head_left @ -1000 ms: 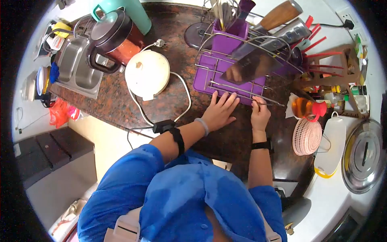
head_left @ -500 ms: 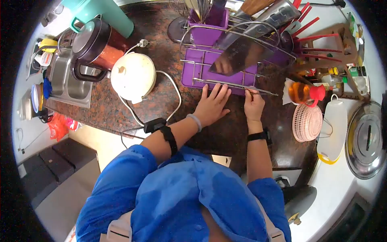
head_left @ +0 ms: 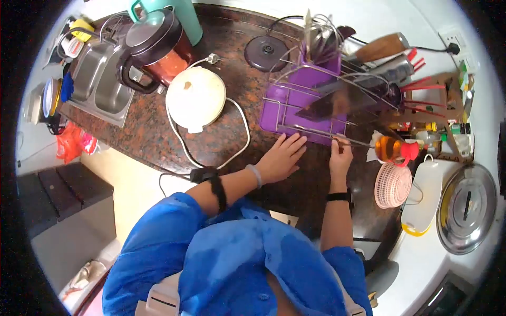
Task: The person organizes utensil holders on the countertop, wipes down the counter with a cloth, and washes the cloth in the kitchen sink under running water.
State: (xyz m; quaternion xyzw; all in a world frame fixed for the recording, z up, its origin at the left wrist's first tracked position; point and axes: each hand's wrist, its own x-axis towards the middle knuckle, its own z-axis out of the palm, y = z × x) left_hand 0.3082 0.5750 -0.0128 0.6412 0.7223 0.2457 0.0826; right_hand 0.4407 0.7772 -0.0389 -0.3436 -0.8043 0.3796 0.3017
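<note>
My left hand (head_left: pixel 282 159) lies with its fingers spread at the front edge of the purple tray (head_left: pixel 271 113). Near the tray's front right part, my right hand (head_left: pixel 340 157) is closed in a pinch at the wire rack (head_left: pixel 321 138); whatever lies between its fingertips is too small to make out. The rack stands over the tray and bears a broad-bladed knife (head_left: pixel 332 104), a wooden handle (head_left: pixel 383 47) and a purple holder (head_left: pixel 320 66) with utensils in it.
A cream round appliance (head_left: pixel 196 97) with a looped white cord is at the left, beside a dark jug (head_left: pixel 174 58) and the sink (head_left: pixel 112 87). At the right are an orange bottle (head_left: pixel 388 149), a pink basket (head_left: pixel 392 185), a white tray (head_left: pixel 423 195) and a metal lid (head_left: pixel 467 208).
The view has shifted. The rack, with its knives and utensils, looks tilted further to the right than before. Both hands remain at its front edge.
</note>
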